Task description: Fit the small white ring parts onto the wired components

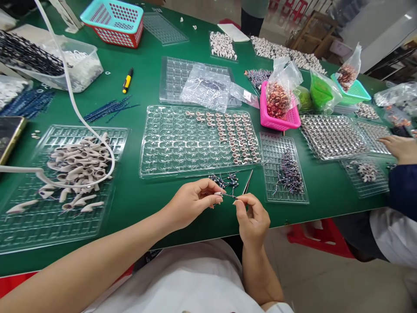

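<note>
Near the table's front edge, my left hand pinches a small pale part with thin wires running to the right. The fingertips of my right hand are closed on the far end of those wires. Tweezers lie just behind my right hand. Beyond my hands is a small pile of dark wired parts. Further back, a clear compartment tray holds pale parts in its right-hand columns. To the right, another clear tray bears a heap of dark wired parts.
At the left, a tray bears pale curved shells, crossed by a white cable. A pink basket stands behind the right tray. A co-worker's hand is at the far right, near metallic-looking trays.
</note>
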A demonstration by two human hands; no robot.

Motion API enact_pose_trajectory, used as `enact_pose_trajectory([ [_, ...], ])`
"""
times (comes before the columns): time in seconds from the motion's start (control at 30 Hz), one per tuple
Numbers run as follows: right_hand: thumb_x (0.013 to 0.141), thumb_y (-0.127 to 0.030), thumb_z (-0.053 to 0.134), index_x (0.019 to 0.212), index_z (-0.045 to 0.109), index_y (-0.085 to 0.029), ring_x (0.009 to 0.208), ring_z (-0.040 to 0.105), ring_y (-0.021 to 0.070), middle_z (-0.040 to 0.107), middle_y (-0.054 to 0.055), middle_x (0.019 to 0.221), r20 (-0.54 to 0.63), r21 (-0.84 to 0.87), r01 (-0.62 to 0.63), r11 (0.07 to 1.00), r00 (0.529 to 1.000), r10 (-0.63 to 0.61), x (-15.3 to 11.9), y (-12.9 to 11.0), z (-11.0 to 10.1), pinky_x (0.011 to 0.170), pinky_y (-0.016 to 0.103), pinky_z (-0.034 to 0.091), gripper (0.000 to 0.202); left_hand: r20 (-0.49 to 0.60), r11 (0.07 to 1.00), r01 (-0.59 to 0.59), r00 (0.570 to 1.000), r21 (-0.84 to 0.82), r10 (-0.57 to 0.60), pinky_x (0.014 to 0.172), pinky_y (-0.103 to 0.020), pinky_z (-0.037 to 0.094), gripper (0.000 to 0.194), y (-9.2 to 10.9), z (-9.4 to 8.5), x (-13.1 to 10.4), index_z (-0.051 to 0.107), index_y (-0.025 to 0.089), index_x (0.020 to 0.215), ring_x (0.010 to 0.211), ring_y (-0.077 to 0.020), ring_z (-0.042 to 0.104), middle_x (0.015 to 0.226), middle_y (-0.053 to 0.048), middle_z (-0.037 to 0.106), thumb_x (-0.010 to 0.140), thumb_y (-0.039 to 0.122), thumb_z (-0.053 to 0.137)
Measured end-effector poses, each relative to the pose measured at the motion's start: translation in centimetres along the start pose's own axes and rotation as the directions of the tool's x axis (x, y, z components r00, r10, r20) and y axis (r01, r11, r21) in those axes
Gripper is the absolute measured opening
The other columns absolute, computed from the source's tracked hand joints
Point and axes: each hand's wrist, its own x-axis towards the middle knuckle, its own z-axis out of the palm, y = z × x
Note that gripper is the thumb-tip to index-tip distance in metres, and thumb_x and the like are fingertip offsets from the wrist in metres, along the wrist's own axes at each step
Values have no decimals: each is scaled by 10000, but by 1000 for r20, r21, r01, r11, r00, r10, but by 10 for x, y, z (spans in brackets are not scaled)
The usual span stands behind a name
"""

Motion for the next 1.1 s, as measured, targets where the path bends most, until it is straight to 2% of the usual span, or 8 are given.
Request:
enact_pose_trajectory([
  [0.63,872,-187,594,852,639,-214,674,596,137,636,4,749,29,-19,30,999,999,-29,0,2,0,608,271,495,56,-8,1000,-1,1000,16,1,664,-251,564,175,3,0,0,676,162,937,787,-155,671,845,-32,711,827,299,676],
  [0.77,867,-182,599,853,640,-219,671,602,135,643,-3,751,36,-41,50,998,998,-48,1,0,0,608,269,493,56,-31,989,-49,998,138,53,686,-266,550,179,2,-1,0,701,184,937,749,-155,666,854,-28,732,838,330,671],
  [0.93,866,-174,604,840,634,-218,653,591,125,642,-6,752,66,-95,97,991,994,-91,2,-3,0,585,259,473,59,-51,929,-149,983,338,176,714,-265,531,151,0,-2,-1,734,213,915,732,-155,661,857,-13,753,838,327,672],
  [1.1,874,-169,596,826,620,-215,646,580,125,632,-10,720,113,-132,126,983,987,-112,5,-6,1,586,261,463,71,-16,901,-185,978,393,208,709,-253,519,149,0,-2,-1,716,217,941,729,-150,664,869,-2,757,851,320,655],
])
